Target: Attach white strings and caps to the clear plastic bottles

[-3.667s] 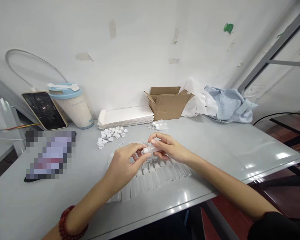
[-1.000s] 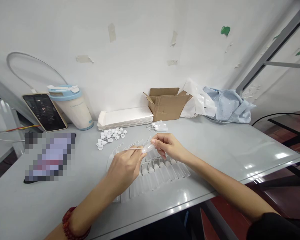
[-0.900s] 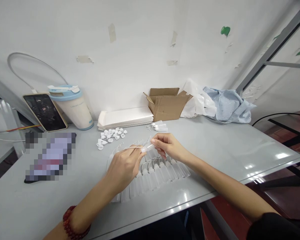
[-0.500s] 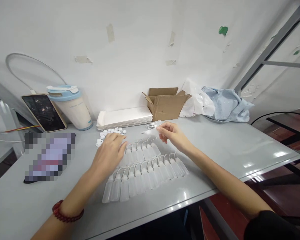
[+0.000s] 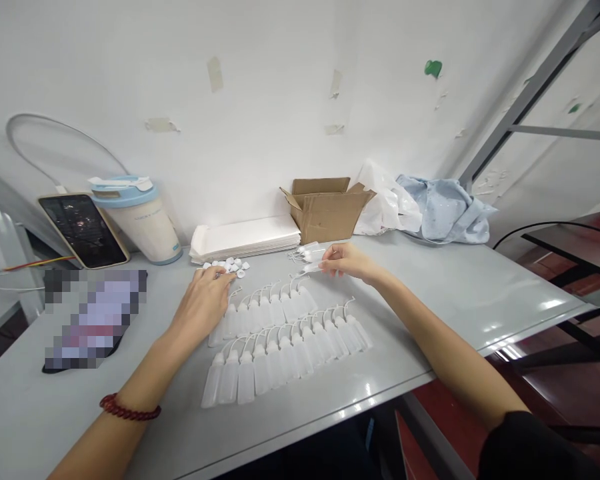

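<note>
Sm. bottle (image 5: 313,268), translucent w/ thin tube (image 5: 296,275) aimed approx. 9 o'clock, is pinched at its base by R hand (image 5: 349,261), two rows of like bottles (image 5: 247,380) lying at 6-7 o'clock. L hand (image 5: 205,297) is down at wht caps (image 5: 237,263) at 9, can't tell if gripping one. Cardboard box (image 5: 327,217) at 12-1, flaps up, contents hidden; lidded cup (image 5: 149,227) at 9-10, contents hidden too.

Your right hand (image 5: 341,263) pinches a small bottle (image 5: 311,268) in front of the cardboard box (image 5: 333,215). Your left hand (image 5: 203,303) is at the white caps (image 5: 231,265), front-left of the box. Two rows of bottles (image 5: 286,357) lie on the desk (image 5: 430,293), nearer you than the box; a plastic bag (image 5: 386,205) sits to its right.
</note>
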The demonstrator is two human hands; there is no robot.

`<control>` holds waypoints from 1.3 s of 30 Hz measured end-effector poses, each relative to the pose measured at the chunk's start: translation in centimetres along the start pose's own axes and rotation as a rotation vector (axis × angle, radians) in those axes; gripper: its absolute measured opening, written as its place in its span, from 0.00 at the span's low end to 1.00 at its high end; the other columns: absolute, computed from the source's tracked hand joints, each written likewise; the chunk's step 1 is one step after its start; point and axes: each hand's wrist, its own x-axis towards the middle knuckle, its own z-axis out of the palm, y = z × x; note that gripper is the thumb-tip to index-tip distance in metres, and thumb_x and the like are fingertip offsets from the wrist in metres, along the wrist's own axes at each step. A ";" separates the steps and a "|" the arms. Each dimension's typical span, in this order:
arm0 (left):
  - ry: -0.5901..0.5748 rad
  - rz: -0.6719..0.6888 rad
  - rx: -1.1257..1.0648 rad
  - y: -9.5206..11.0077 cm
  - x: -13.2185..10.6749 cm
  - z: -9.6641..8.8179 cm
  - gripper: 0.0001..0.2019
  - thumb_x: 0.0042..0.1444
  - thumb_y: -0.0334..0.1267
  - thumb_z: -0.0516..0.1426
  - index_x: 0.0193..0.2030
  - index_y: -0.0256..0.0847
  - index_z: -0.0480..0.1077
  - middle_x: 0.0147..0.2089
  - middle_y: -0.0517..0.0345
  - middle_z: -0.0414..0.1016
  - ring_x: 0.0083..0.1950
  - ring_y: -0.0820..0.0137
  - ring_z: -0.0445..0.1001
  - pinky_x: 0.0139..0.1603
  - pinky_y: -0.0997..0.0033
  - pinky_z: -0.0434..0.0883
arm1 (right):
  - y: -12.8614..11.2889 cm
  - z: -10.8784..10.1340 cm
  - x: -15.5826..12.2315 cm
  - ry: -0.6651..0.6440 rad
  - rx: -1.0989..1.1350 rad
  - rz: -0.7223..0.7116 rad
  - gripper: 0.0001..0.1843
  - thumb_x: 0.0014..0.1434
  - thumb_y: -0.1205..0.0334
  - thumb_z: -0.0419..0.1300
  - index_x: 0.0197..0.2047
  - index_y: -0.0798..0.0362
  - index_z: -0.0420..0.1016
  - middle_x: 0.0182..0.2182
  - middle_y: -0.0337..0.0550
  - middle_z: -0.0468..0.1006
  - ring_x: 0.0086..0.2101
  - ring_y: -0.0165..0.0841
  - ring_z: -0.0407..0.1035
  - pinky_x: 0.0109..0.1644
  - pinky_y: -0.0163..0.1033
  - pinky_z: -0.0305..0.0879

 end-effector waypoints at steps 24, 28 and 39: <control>-0.071 -0.034 -0.019 0.5 -0.1 -0.8 0.20 0.59 0.37 0.44 0.45 0.35 0.76 0.45 0.42 0.75 0.46 0.52 0.66 0.47 0.52 0.67 | -0.4 0.8 -0.7 0.310 -0.754 -0.003 0.10 0.57 0.63 0.60 0.42 0.58 0.69 0.43 0.53 0.75 0.38 0.39 0.70 0.32 0.35 0.52; -0.067 -0.033 -0.035 0.5 -0.1 -0.7 0.19 0.59 0.37 0.45 0.45 0.37 0.76 0.46 0.44 0.75 0.48 0.52 0.66 0.48 0.52 0.67 | -1.2 2.1 -1.8 0.250 -0.703 -0.128 0.08 0.58 0.60 0.58 0.37 0.57 0.70 0.39 0.52 0.76 0.34 0.36 0.69 0.31 0.35 0.54; -0.081 -0.034 -0.041 0.7 0.0 -0.9 0.19 0.59 0.38 0.45 0.43 0.37 0.76 0.43 0.44 0.76 0.46 0.53 0.67 0.48 0.52 0.67 | -1.2 3.8 -2.9 -0.104 -0.364 -0.189 0.10 0.52 0.59 0.60 0.25 0.56 0.72 0.19 0.40 0.71 0.22 0.28 0.63 0.25 0.34 0.50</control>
